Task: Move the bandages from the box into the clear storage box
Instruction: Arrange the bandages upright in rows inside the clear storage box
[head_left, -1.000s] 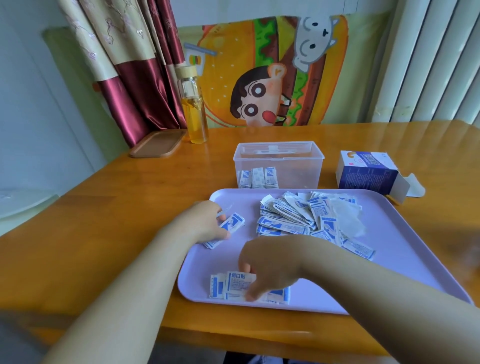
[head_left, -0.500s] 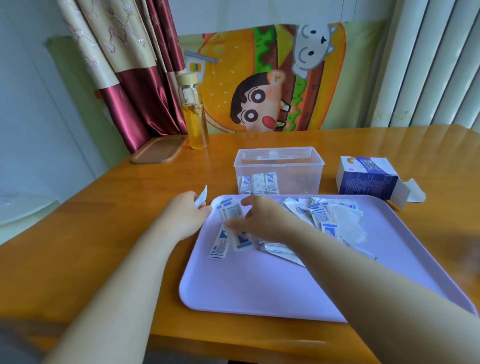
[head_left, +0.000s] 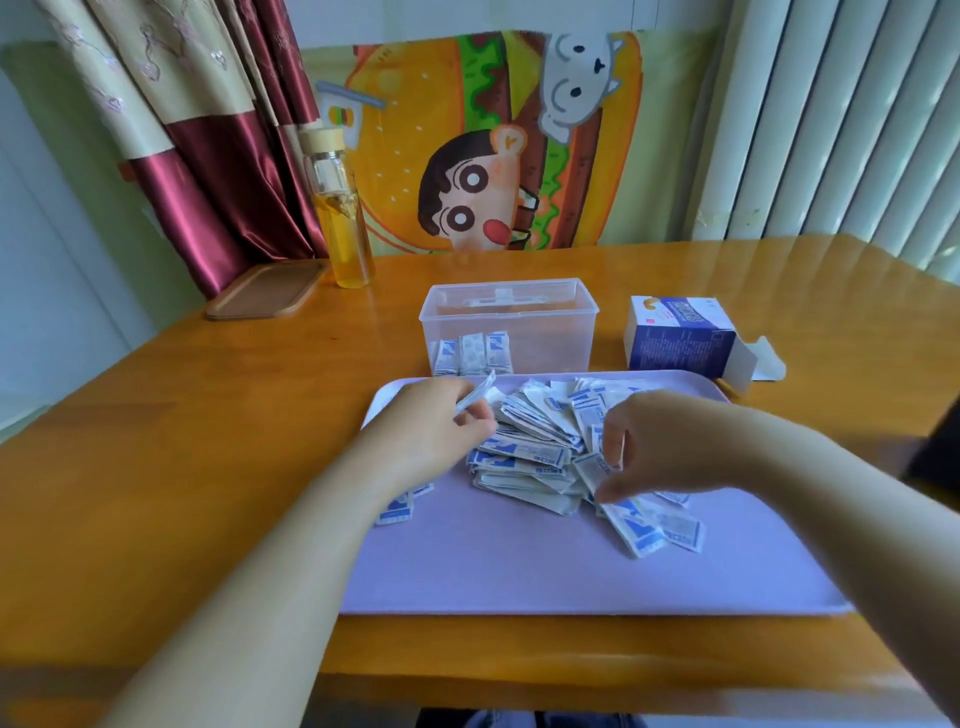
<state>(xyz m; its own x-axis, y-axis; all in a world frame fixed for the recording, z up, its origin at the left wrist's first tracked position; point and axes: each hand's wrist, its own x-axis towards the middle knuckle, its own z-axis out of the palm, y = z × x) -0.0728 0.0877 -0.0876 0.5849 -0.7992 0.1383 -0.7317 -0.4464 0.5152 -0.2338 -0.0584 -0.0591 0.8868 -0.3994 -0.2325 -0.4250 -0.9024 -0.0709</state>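
Your right hand (head_left: 660, 447) has swung from beside your left hand (head_left: 436, 423) to the pile (head_left: 540, 426) mid-frame — pinching a bandage (head_left: 596, 467); the left grips a second bandage (head_left: 477, 393).

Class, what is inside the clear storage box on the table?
A few wrapped bandages stand side by side at the front left of the clear storage box. The tray rim hides their lower ends and the box floor.

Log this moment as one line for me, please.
left hand: holds bandage | right hand: pinches one from pile | pile: on tray | clear box: few bandages inside
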